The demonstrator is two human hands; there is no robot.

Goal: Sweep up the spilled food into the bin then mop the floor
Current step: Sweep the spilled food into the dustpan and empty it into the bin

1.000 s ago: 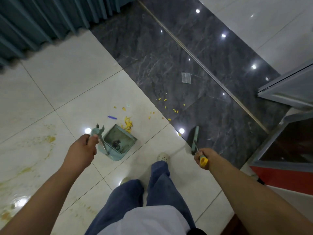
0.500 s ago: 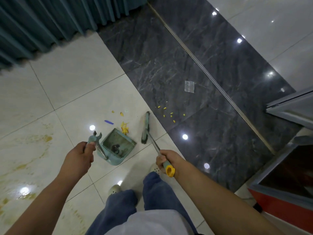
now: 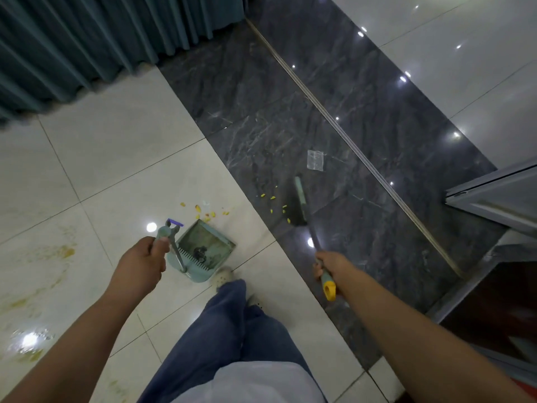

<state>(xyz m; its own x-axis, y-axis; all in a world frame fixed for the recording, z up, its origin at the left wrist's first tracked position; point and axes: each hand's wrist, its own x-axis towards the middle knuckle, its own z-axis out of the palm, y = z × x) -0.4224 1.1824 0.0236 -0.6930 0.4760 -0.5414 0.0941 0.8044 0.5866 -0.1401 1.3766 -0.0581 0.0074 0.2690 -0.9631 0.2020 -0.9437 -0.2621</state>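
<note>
Swung my broom (image 3: 300, 202) back behind the crumbs (image 3: 272, 197); right hand (image 3: 331, 264) grips it, left hand (image 3: 142, 263) grips the dustpan (image 3: 222, 246); sweeping unfinished, mopping ahead.

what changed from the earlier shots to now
The broom head swung back right, from beside the dustpan out onto the dark tile, beyond the yellow crumbs there. Nothing was let go: the right hand still grips the broom handle, the left hand the dustpan's handle. The dustpan stayed put.
</note>
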